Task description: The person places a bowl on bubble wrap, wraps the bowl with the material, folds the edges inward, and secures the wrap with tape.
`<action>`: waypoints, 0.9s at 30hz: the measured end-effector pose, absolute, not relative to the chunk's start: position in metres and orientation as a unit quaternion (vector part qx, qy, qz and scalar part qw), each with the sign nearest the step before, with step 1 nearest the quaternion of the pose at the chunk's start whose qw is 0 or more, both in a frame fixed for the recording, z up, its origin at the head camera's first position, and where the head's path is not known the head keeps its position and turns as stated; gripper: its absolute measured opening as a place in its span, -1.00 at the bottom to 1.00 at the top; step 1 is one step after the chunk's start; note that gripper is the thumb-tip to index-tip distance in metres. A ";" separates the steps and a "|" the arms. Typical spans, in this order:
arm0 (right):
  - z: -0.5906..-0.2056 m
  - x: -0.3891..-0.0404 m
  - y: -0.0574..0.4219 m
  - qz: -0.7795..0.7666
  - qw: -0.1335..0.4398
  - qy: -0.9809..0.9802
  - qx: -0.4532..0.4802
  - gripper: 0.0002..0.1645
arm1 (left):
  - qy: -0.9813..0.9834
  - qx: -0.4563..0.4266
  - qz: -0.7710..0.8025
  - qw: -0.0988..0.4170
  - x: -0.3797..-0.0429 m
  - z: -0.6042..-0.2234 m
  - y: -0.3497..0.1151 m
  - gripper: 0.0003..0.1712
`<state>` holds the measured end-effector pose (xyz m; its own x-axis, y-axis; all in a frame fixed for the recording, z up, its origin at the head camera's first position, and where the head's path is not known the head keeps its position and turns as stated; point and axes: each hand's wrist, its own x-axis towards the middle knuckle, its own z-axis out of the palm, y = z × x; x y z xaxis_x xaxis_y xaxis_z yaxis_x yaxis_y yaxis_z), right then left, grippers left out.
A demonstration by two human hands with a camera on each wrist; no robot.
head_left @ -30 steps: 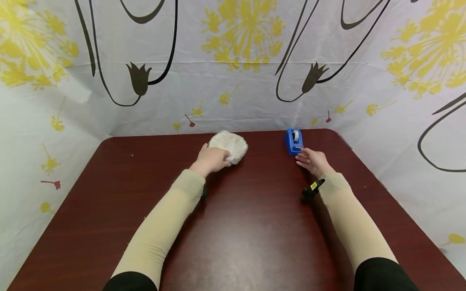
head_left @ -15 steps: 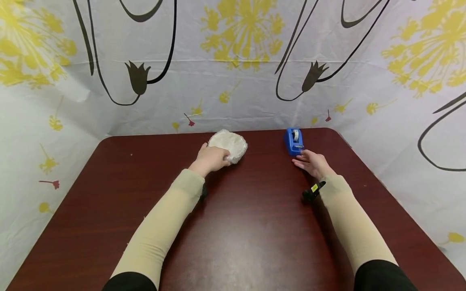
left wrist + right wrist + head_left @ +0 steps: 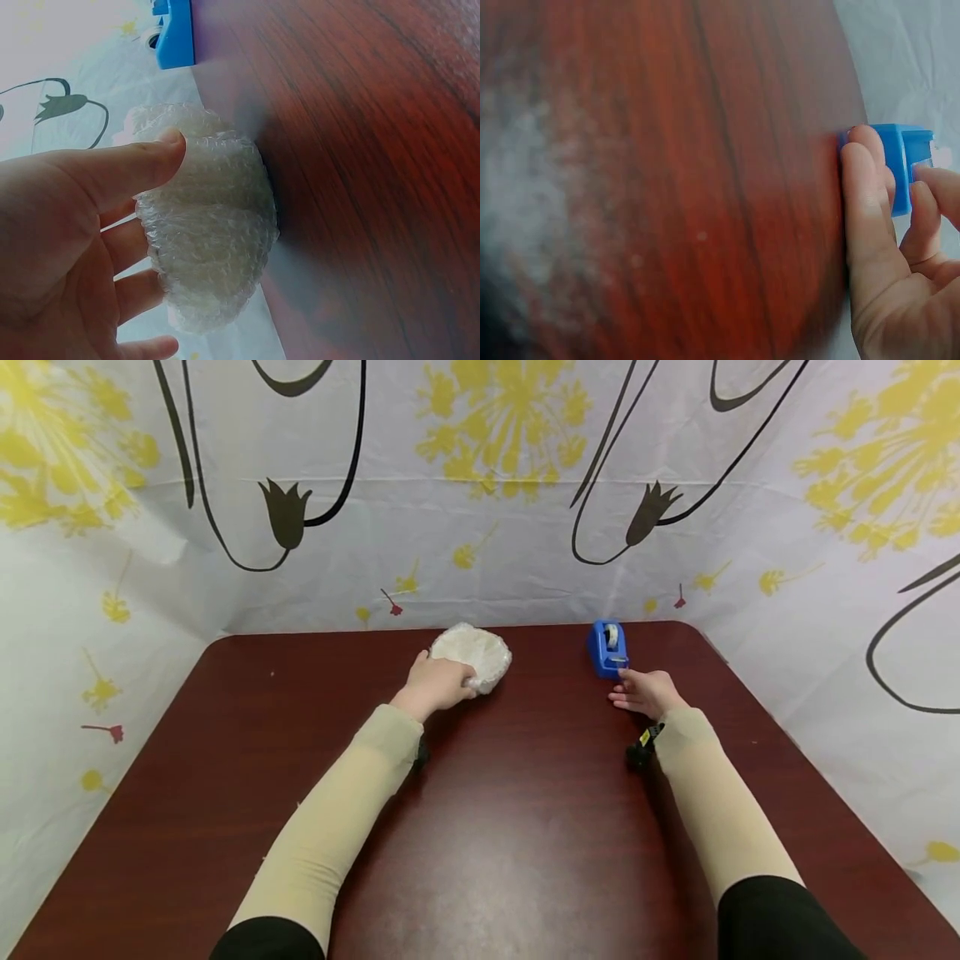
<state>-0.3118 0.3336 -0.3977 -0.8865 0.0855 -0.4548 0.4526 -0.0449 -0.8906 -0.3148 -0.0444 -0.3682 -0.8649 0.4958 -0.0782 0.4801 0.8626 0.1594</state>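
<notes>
A bubble-wrapped bundle, whitish and rounded, lies near the table's far edge. My left hand grips its near left side, and the left wrist view shows the thumb on the bubble wrap with the fingers on the opposite side. What the wrap covers is hidden. To the right stands a blue tape dispenser with a roll in it. At its front, my right hand pinches the tape end with fingertips meeting by the cutter; the clear strip is hard to make out. Its other fingers extend beside the dispenser's base.
Both things stand on a dark red-brown table with rounded far corners. A white sheet with yellow flower prints hangs close behind the table and along both sides. A black wrist camera sits under the right wrist.
My right hand has drawn slightly back from the dispenser, then returned to its front with thumb and finger closer together. The left hand keeps its grip; bundle and dispenser stay in place.
</notes>
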 end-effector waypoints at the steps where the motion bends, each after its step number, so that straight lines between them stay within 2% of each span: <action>1: -0.398 -0.312 0.334 -0.692 0.131 0.683 0.196 -0.72 | 0.964 0.252 0.067 0.058 -0.315 -0.368 -0.044 -0.84; 15: -0.405 -0.318 0.334 -0.668 0.125 0.708 0.191 -0.64 | 0.964 0.248 0.068 0.069 -0.316 -0.364 -0.045 -0.83; 22: -0.414 -0.322 0.332 -0.631 0.108 0.748 0.173 -0.75 | 0.966 0.243 0.062 0.067 -0.315 -0.364 -0.047 -0.78; 27: -0.411 -0.310 0.346 -0.647 0.138 0.737 0.140 -0.50 | 0.964 0.248 0.063 0.069 -0.315 -0.364 -0.042 -0.81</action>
<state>-0.3098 0.3455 -0.4106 -0.9230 0.0279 -0.3839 0.3843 0.1242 -0.9148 -0.3150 -0.0419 -0.3642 -0.8677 0.4867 -0.1013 0.4694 0.8692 0.1556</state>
